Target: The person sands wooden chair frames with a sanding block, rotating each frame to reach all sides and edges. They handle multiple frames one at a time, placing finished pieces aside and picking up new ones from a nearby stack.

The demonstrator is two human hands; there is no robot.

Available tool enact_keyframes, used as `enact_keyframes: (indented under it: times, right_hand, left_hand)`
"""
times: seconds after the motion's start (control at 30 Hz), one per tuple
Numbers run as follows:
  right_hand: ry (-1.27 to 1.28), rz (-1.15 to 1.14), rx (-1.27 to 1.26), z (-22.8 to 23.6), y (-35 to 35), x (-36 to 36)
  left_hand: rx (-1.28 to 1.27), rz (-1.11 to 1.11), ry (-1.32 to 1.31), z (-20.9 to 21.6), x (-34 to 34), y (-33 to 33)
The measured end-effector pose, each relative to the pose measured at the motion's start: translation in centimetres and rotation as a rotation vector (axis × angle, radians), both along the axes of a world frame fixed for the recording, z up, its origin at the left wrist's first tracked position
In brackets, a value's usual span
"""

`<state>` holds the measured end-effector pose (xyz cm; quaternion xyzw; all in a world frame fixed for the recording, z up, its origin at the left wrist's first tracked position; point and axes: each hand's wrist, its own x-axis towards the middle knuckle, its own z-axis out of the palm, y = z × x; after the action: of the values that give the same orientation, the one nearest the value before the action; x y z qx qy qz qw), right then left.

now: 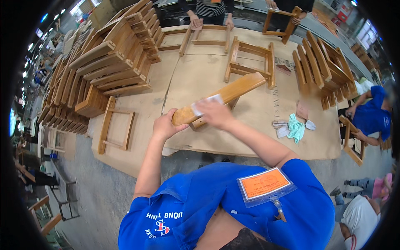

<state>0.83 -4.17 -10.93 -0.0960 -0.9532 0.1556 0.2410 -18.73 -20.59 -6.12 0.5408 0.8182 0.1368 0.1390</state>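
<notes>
A varnished wooden frame [243, 86] stands on edge on the cardboard-covered table [200, 143], its broad, light-brown side facing up. It slants from my left hand toward the far right. My left hand [166, 124] grips its near-left end, with the thumb along the near side. On the upper face, my right hand [214, 114] presses a folded white sheet [217, 98], which could be sandpaper or cloth. The fingers of that hand are slightly blurred and lie over the sheet. My hand covers part of the wood's middle.
Stacked wooden frames rise at the left [121, 66] and right [318, 62]. Single frames lie at the left [106, 127] and far side [252, 62]. Rags [296, 127] sit at the right. Co-workers handle frames across the table [212, 12] and at the right [377, 112].
</notes>
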Motion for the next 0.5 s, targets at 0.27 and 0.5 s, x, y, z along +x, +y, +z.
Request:
enact_keyframes:
  times: [0.27, 0.5]
  right_hand:
    - [-0.101, -0.875, 0.242, 1.7, 11.5, 7.7]
    - [0.048, -0.551, 0.039, 0.7, 4.6, 4.2]
  left_hand:
    - [0.101, 0.027, 0.098, 0.3, 1.3, -1.0]
    - [0.065, 0.031, 0.045, 0.6, 1.1, -1.0]
